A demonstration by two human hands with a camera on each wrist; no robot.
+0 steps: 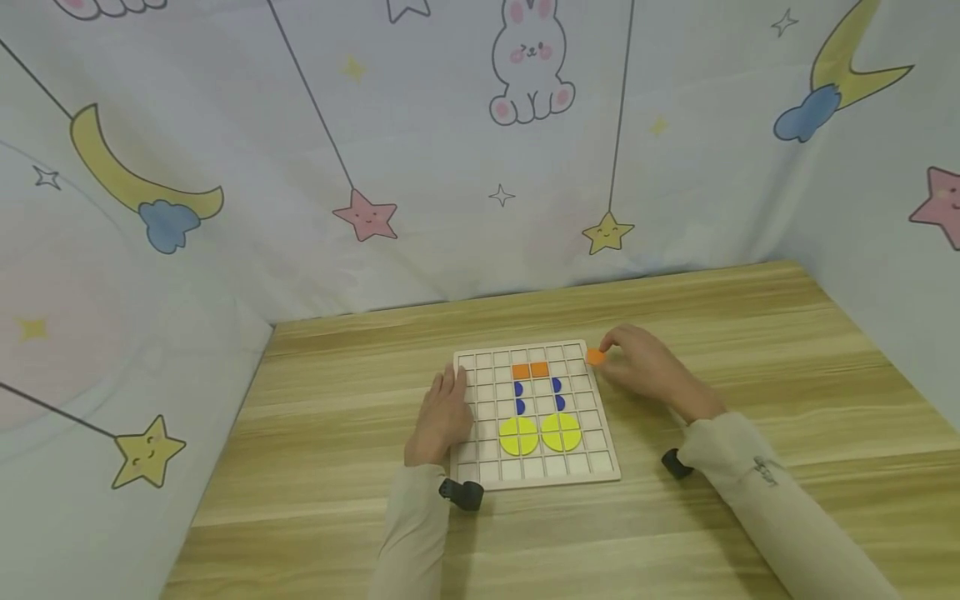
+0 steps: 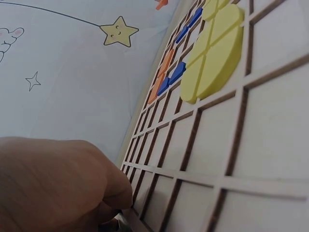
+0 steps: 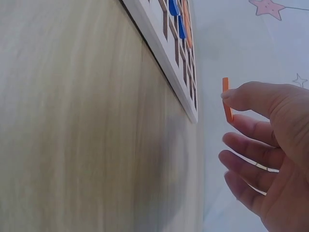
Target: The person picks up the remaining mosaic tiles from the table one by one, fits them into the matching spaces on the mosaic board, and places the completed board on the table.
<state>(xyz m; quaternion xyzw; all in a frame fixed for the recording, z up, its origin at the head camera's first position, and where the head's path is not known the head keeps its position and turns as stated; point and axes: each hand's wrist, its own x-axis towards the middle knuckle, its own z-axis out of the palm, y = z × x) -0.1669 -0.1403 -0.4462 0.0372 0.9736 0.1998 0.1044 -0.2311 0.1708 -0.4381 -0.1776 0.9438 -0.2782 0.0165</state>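
A pale wooden grid board [image 1: 487, 477] lies on the table, divided into square cells. Two orange square tiles [image 1: 530, 371] sit side by side in its upper part. Below them are blue half-round tiles [image 1: 557, 393] in two columns, then two yellow discs [image 1: 519, 436] made of quarter pieces. My left hand [image 1: 441, 419] rests on the board's left edge, its fingers pointing up along the frame. Off the upper right corner, my right hand [image 1: 647, 367] pinches an orange tile [image 3: 227, 99] between thumb and index finger, apart from the board; the other fingers are loosely bent.
The wood-grain table [image 1: 337, 533] extends on all sides of the board. Behind it hangs a white cloth [image 1: 442, 167] printed with stars, moons and a rabbit. Black wrist cameras are strapped at the left sleeve [image 1: 416, 525] and the right sleeve [image 1: 772, 492].
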